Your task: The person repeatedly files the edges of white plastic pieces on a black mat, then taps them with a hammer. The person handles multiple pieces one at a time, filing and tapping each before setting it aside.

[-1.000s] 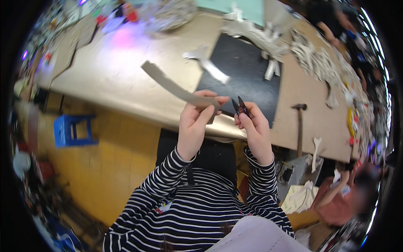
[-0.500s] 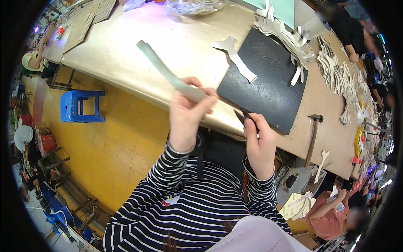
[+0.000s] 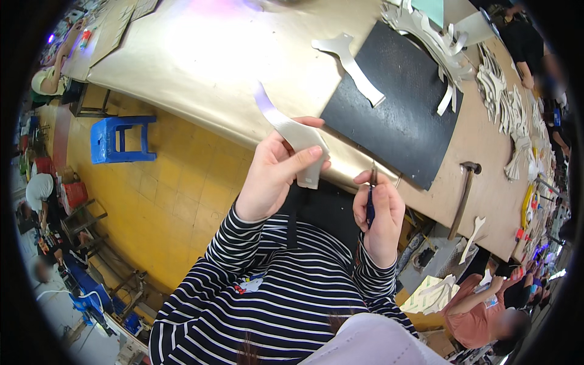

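Grey curved strip [image 3: 291,135]: pinched in left hand [image 3: 274,173], raised off the table's [image 3: 201,67] near edge for trimming | right hand [image 3: 380,213]: fist closed round small knife [image 3: 370,198], blade up.

a pale, curved cut-out strip [image 3: 291,131] held up tilted – beside it, apart, a dark-handled small knife [image 3: 370,198], upright.

The left hand [image 3: 274,173] pinches a pale curved strip [image 3: 291,134] between thumb and fingers; the strip rises up and away from that grip. Just right of it, the right hand [image 3: 380,219] closes around a thin dark tool [image 3: 370,198], tip upward. Beyond both grips lies a black mat [image 3: 401,115] on the desk [image 3: 201,61].
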